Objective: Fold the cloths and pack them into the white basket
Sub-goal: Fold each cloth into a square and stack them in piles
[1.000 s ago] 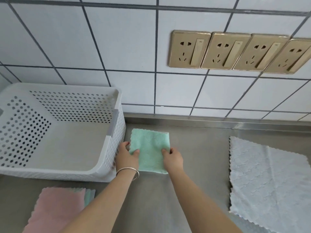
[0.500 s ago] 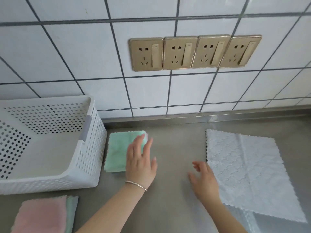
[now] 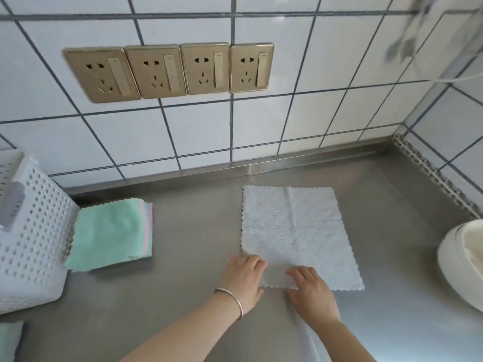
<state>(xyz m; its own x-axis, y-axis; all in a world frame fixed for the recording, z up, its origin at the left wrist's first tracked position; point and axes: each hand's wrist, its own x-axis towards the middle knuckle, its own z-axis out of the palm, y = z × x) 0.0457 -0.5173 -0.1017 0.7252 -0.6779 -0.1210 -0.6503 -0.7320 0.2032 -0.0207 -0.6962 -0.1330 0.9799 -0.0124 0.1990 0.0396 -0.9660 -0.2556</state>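
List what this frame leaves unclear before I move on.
- Basket: head view, inside cut off by the left edge.
- Cloth at bottom left: mostly cropped.
- White object: cut by the right edge, unidentifiable.
- Hanging items top right: blurred.
- White cloth: grip by left hand and right hand unclear.

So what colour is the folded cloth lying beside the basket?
Mint green on top, with a pink layer peeking out at its right edge: folded cloth, clearest in the head view.

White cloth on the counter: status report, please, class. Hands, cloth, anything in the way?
Left hand and right hand flat on near edge of white cloth. Cloth spread open, unfolded. Green folded cloth beside white basket, not packed. Nothing in the way.
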